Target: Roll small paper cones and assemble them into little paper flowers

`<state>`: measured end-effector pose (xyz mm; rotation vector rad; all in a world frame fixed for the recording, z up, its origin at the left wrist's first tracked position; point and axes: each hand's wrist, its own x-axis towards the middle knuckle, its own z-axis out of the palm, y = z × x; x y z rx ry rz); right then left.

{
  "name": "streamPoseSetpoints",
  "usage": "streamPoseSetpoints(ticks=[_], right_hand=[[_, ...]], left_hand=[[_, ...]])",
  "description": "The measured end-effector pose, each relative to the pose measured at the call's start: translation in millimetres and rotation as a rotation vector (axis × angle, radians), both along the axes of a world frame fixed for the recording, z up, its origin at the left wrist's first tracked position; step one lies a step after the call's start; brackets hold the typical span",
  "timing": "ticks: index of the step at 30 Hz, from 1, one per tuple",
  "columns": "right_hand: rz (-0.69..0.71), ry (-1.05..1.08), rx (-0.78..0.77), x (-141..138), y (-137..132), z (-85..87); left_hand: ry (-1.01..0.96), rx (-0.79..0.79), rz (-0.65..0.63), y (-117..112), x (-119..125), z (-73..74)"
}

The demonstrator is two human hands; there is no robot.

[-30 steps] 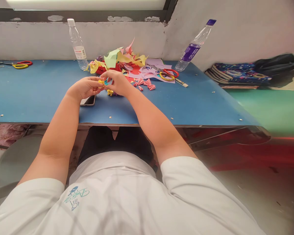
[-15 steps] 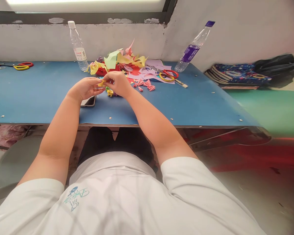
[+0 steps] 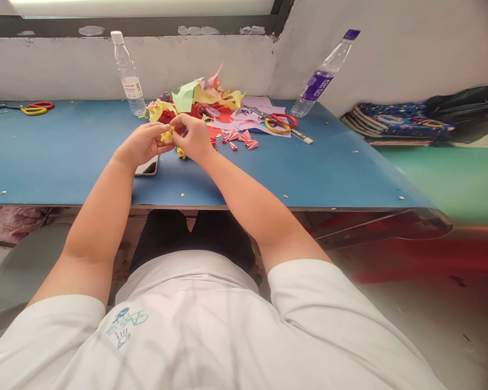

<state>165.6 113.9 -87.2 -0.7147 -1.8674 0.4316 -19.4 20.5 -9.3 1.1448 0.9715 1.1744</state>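
Between my two hands is a small folded yellow paper flower (image 3: 167,136). My left hand (image 3: 143,143) grips it from the left with bent fingers. From the other side, my right hand (image 3: 193,139) pinches it with thumb and fingertips. Another yellow paper flower (image 3: 181,154) lies on the table just below my right hand. Under my left hand a phone (image 3: 147,167) is partly covered. Several pink folded paper pieces (image 3: 241,140) lie to the right of my right hand.
Behind my hands is a heap of coloured paper scraps (image 3: 195,97). Scissors (image 3: 280,123) rest on purple paper (image 3: 260,104) beside a cutter-like strip (image 3: 301,136). Bottles stand at left (image 3: 128,81) and right (image 3: 319,84). More scissors (image 3: 36,108) lie far left on the blue table (image 3: 65,162).
My hands have turned the yellow paper flower slightly, so more of it shows. My right hand has shifted a little left and covers more of the flower lying below.
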Motion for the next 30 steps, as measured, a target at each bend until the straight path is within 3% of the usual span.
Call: streamPoseSetpoints(ticks=[6, 13, 19, 26, 30], right_hand=[[0.003, -0.001, 0.000, 2.2, -7.7, 9.0], [0.021, -0.082, 0.007, 0.0, 1.8, 2.7], [0.030, -0.070, -0.038, 2.8, 5.2, 2.1], [0.100, 0.019, -0.110, 7.3, 2.5, 6.6], [0.088, -0.006, -0.100, 9.4, -1.7, 10.0]], left_hand=[[0.104, 0.030, 0.107, -5.1, 5.3, 2.4], [0.172, 0.121, 0.224, 5.6, 5.4, -7.4], [0.328, 0.329, 0.239, 7.2, 0.5, -9.4], [0.303, 0.308, 0.225, -1.3, 3.9, -1.6], [0.427, 0.405, 0.233, 6.9, -0.7, -6.4]])
